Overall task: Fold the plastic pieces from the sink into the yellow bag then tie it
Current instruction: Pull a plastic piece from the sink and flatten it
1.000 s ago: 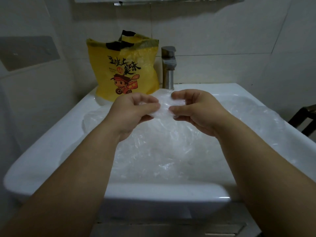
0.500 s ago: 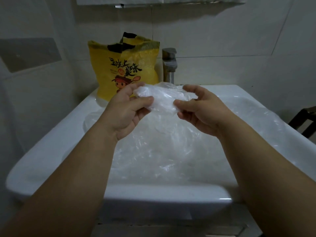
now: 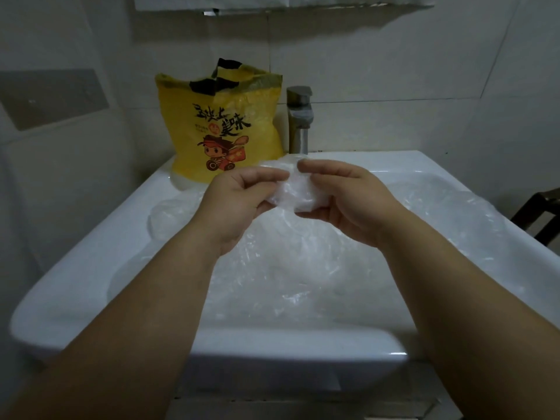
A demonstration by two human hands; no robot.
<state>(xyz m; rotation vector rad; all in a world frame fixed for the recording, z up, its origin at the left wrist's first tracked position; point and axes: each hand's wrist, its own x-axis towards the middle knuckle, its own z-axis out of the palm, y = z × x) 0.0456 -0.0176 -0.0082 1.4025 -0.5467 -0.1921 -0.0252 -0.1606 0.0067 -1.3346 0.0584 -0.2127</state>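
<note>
head camera view, looking forward and down over a white sink (image 3: 91, 268) set against a pale tiled wall. two bare forearms reach in from the bottom corners and meet above the middle of the basin. the left hand (image 3: 239, 201) and the right hand (image 3: 342, 201) both hold one small, crumpled piece of clear plastic (image 3: 298, 194) between them, raised above the basin. the left hand's fingers curl inward and pinch the left edge of the piece against the thumb. the right hand's fingers curl over the top right of the piece while its thumb sits underneath, so the piece is gripped from both sides.

below the hands, the basin is filled with more clear plastic pieces (image 3: 272, 274), wrinkled and glossy, spreading toward the right rim and over the left part of the basin.

the yellow bag (image 3: 218, 128) stands upright on the back left corner of the sink, its mouth open at the top, with black handles, black lettering and a cartoon figure on its front. just to its right stands a metal tap (image 3: 299, 122). part of a dark chair (image 3: 542, 213) shows at the far right edge.
</note>
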